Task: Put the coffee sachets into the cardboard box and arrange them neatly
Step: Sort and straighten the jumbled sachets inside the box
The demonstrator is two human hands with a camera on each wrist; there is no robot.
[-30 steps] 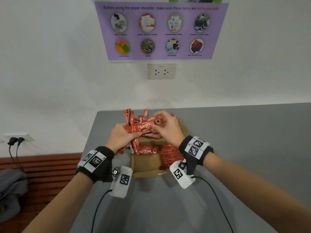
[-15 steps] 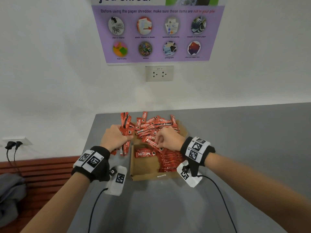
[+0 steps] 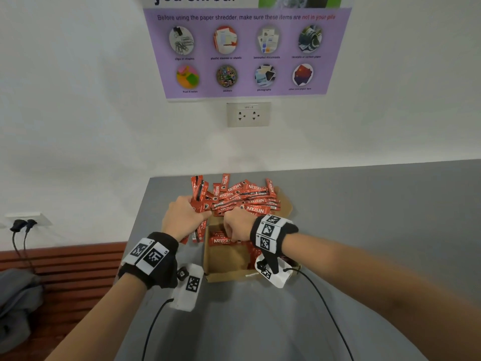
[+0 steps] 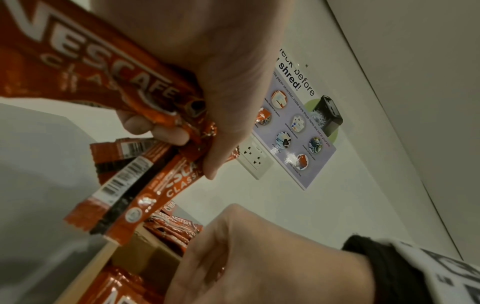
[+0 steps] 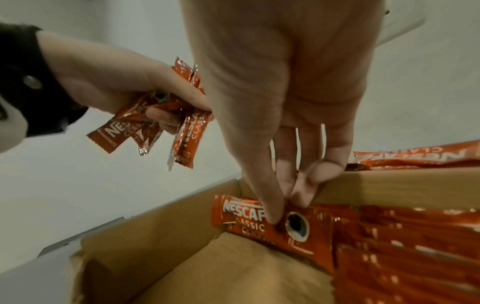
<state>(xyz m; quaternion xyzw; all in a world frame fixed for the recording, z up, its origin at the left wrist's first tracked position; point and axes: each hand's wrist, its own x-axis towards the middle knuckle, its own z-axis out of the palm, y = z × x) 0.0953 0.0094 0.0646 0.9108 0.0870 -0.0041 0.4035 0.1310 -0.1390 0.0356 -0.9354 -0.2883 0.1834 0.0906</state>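
Where the cardboard box (image 3: 229, 267) sits open on the grey table (image 3: 364, 230), noted: red coffee sachets (image 3: 260, 246) packed along its 3 o'clock side, bare cardboard floor toward 9 o'clock. One single sachet (image 5: 249, 214) lying crosswise at the box's 12 o'clock end, pinched between thumb and fingertips of the right hand (image 3: 238, 226), reaching down inside the box. Loose heap of sachets (image 3: 242, 198) piled at 12 o'clock of the box, resting partly on its far flap. Left hand (image 3: 183, 217) at 10 o'clock of the box, held above the table, fingers curled tight round a small bundle of sachets (image 3: 199, 194); bundle ends sticking out above and below the fist. Hands close together, not touching. Black wristbands with printed markers and white camera units on both wrists, cables trailing toward 6 o'clock. Wall socket (image 3: 248, 114) and purple shredder poster (image 3: 247, 50) on the wall at 12 o'clock.
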